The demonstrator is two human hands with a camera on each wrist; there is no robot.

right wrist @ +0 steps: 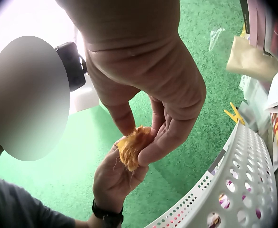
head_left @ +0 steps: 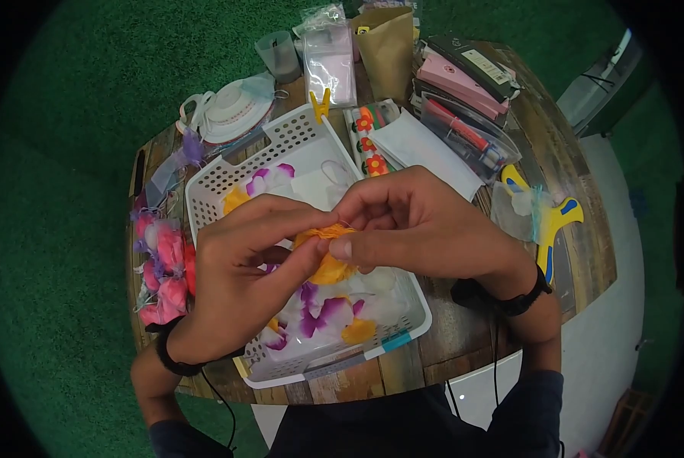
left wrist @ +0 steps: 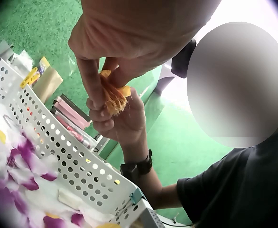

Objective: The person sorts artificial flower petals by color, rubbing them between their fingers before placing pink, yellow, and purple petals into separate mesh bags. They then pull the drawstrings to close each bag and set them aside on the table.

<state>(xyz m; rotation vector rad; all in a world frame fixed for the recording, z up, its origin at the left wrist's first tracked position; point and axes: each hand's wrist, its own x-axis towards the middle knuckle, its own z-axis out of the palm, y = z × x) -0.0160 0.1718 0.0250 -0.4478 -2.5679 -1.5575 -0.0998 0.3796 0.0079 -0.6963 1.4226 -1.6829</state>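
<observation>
Now orange flower (head_left: 328,258) pinched between both hands, above basket (head_left: 281,137).

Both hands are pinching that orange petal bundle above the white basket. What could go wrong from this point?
The left hand and right hand pinch the orange petal bundle only at the fingertips, so it could slip and drop among the loose petals in the white basket, mixing with them. Its frayed threads suggest a harder pull might tear it or fan it apart.

Head overhead; wrists close beneath, sharing basket (head_left: 227,179).
</observation>
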